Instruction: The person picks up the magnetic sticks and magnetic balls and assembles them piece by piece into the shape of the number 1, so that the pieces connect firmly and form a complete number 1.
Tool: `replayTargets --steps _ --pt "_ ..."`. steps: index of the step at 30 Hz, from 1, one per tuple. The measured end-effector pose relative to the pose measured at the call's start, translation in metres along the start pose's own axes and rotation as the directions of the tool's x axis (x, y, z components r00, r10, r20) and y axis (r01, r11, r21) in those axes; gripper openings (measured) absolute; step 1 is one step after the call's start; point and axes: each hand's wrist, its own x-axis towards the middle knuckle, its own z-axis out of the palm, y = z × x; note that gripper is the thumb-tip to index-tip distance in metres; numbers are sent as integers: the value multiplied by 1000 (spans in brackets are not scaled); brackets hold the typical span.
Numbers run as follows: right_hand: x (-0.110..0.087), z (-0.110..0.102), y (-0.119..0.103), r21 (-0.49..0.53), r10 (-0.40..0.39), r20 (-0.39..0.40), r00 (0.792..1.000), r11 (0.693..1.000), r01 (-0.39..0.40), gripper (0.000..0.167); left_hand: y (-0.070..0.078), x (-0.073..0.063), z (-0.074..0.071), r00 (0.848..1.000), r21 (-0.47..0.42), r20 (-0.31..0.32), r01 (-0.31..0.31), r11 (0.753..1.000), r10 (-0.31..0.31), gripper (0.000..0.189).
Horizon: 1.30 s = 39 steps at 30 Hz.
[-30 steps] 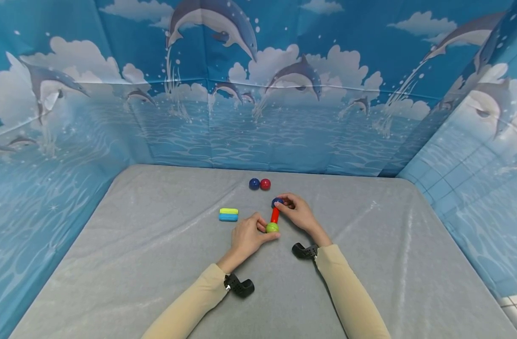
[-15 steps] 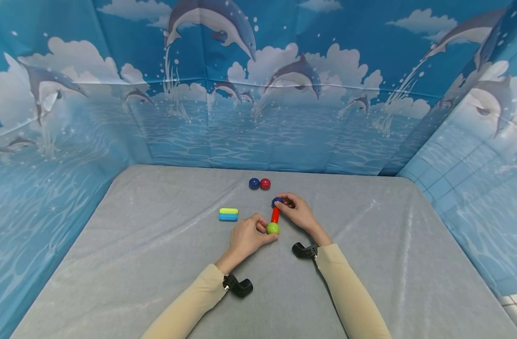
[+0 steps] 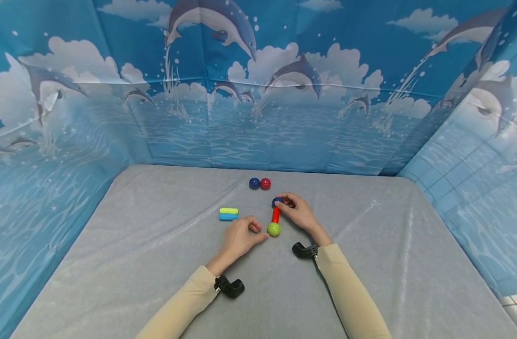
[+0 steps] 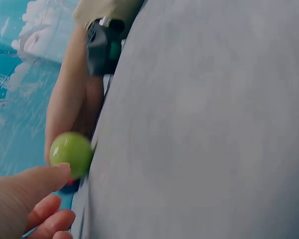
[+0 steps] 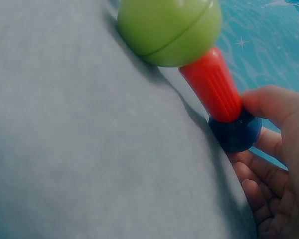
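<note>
A red ribbed rod [image 3: 275, 215] links a green ball [image 3: 274, 229] at its near end to a dark blue ball [image 3: 276, 202] at its far end. My right hand [image 3: 298, 211] pinches the blue ball between thumb and fingers; the right wrist view shows the thumb by the joint of rod [image 5: 214, 84] and blue ball [image 5: 235, 132]. Just left of the green ball, my left hand [image 3: 242, 235] is spread with thumb and fingers apart, holding nothing. In the left wrist view its thumb overlaps the green ball [image 4: 71, 154].
On the grey cloth-covered table [image 3: 156, 263], a yellow rod [image 3: 229, 211] and a blue rod [image 3: 228, 217] lie side by side left of the hands. A second blue ball [image 3: 254, 183] and a red ball [image 3: 265, 184] sit farther back. A dolphin-print curtain [image 3: 258, 127] surrounds the table.
My left hand has let go of the green ball and drawn back a little to the left. The right hand keeps its hold on the blue ball, almost still.
</note>
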Motion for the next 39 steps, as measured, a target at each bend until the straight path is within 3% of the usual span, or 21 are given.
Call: replayTargets --steps 4,8,12,21,39 --pt "1 0 1 -6 15 7 1000 1000 -15 31 -11 0 -13 995 47 -96 -26 999 30 19" --pt "0 0 2 -5 10 11 1000 1000 -10 32 -25 2 -29 976 64 -211 -43 997 56 19" --pt "0 0 3 -4 12 11 1000 1000 -12 32 -35 2 -44 963 74 -262 -40 996 58 20" --pt "0 0 1 -31 15 9 1000 999 -14 33 -52 -1 -60 970 138 -237 -19 990 52 24" --pt "0 0 0 -12 21 8 1000 1000 -21 31 -58 1 -60 987 166 -163 24 986 3 30"
